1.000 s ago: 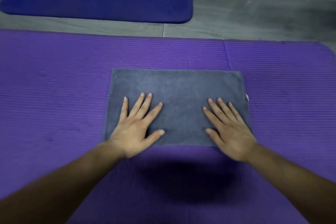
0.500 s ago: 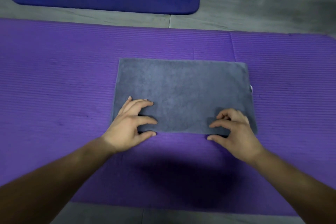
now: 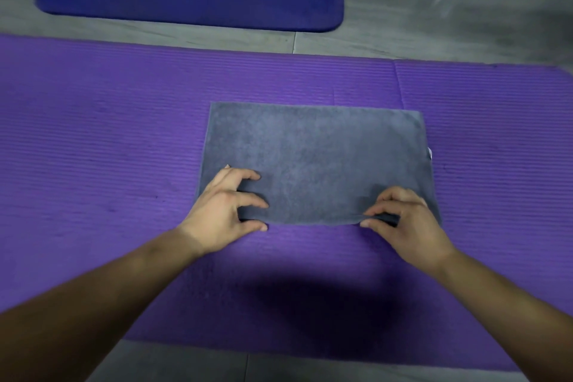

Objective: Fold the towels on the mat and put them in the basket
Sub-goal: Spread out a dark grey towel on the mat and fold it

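Once flat, left hand (image 3: 223, 208) and right hand (image 3: 406, 220) now curl, pinching the near edge of the smooth grey towel (image 3: 316, 152).

both hands (image 3: 226, 205) now pinch towel (image 3: 316, 158) near edge, lifting it.

**Gray towel flat on purple mat**

One gray towel (image 3: 316, 158), a plain soft-looking rectangle with its long side running left to right. It lies flat near the middle of the purple ribbed mat (image 3: 108, 133). Far and side edges are straight. A small white tag (image 3: 429, 153) sticks out at the right edge. The near edge is slightly lifted and wrinkled toward the right, pinched by the right hand (image 3: 406, 220). The left hand (image 3: 223, 211) grips the near-left corner.
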The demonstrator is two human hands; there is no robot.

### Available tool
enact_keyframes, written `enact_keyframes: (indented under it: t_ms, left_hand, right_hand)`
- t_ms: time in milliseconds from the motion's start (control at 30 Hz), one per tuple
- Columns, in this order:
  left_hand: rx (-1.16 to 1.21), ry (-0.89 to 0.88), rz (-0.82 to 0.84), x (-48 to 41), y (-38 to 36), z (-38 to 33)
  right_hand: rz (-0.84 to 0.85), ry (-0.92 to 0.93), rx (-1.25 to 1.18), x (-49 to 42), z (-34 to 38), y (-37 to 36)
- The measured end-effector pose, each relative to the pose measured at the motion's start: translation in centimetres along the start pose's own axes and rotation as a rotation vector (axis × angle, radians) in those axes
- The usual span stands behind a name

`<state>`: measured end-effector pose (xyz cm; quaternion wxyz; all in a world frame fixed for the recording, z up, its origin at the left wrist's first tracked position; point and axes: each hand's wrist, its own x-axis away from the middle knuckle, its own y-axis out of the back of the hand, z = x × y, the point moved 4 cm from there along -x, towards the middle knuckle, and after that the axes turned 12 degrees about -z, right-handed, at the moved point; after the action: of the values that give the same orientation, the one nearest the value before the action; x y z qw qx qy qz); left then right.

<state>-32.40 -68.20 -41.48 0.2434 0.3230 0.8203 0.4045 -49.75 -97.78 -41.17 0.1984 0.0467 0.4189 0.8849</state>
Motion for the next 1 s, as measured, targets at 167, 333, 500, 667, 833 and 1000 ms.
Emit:
enact_keyframes:
  t_ms: [167,333,500,667,833,1000]
  left_hand:
    - [-0.056,-0.105,0.133,-1.0,0.7,-1.0]
    - [0.066,0.043,0.296,-4.7,3.0,-1.5]
    - [0.028,0.252,0.317,-10.7,5.7,-0.8]
    - [-0.257,0.28,0.128,-16.8,6.7,-0.8]
    - [-0.422,0.388,0.072,-18.4,3.7,-0.2]
    - [-0.46,0.445,0.002,-17.5,1.5,1.4]
  right_hand:
    - [0.119,-0.084,-0.12,-1.5,1.1,1.4]
    - [0.209,-0.1,-0.097,-4.3,2.0,3.1]
    - [0.131,-0.04,-0.021,-9.8,3.0,4.7]
    - [0.071,0.068,0.166,-16.6,3.0,4.8]
    - [0.14,0.049,0.332,-21.4,1.2,3.1]
    - [0.093,-0.014,0.462,-22.3,0.2,0.9]
